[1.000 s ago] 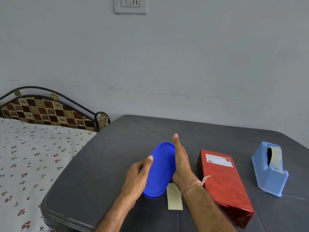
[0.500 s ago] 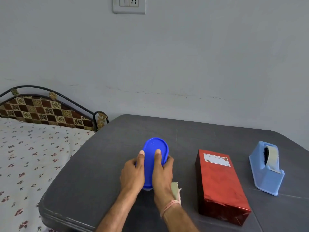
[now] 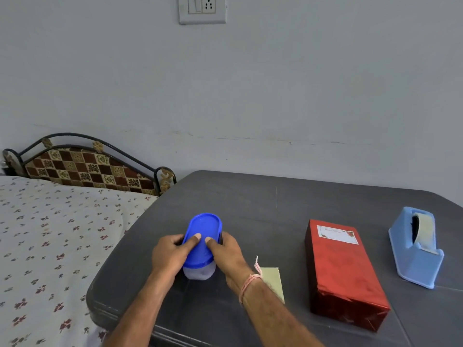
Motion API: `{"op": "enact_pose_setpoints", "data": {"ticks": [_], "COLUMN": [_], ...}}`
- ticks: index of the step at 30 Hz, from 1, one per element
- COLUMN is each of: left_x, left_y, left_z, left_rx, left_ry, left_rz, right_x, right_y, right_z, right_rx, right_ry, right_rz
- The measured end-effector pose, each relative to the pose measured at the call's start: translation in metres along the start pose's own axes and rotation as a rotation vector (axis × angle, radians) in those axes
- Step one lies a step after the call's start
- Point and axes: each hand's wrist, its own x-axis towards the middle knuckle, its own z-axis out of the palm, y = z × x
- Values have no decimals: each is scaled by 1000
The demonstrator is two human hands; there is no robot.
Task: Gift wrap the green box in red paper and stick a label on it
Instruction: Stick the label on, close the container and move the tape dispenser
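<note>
On the tabletop (image 3: 250, 201), right side, lies the red-wrapped box (image 3: 345, 274), label (image 3: 337, 234) stuck at its far end; wrapping looks finished to us. Our left grip (image 3: 170, 254) and right grip (image 3: 228, 251) both clasp the blue-lidded container (image 3: 203, 236), thumbs on its lid. Only tidying seems left.

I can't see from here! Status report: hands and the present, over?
Left hand and right hand grip the blue-lidded tub. Red-wrapped box lies apart, label on top. Nothing blocking it.

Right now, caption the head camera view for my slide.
The left hand and right hand grip a blue-lidded container beside the labelled red-wrapped box and tape dispenser.
</note>
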Motion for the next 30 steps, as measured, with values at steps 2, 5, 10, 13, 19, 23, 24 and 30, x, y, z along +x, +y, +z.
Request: {"op": "enact_pose_setpoints", "data": {"ticks": [2,5,10,13,19,23,24,30], "left_x": [3,1,-37,-60,-102,-105,-102,-19], "left_y": [2,14,67,92,100,95,96,117], "left_z": [-2,3,47,98,172,194,196,174], "left_rx": [31,308,-45,-92,-5,-137,-172,-233], "left_ry": [-40,108,40,-296,-788,-764,-729,-472], "left_rz": [-21,79,322,194,95,118,130,90], "right_x": [-5,-21,-51,-74,-108,-103,-96,-6], "right_y": [-5,-18,-34,-29,22,37,32,-17], "right_z": [-4,-28,-114,-182,-288,-297,-294,-256], "right_rx": [-1,-82,-503,-778,-537,-316,-295,-199], "right_ry": [-14,-15,292,567,458,441,451,317], "right_rz": [-13,-49,-364,-287,133,0,-33,-109]}}
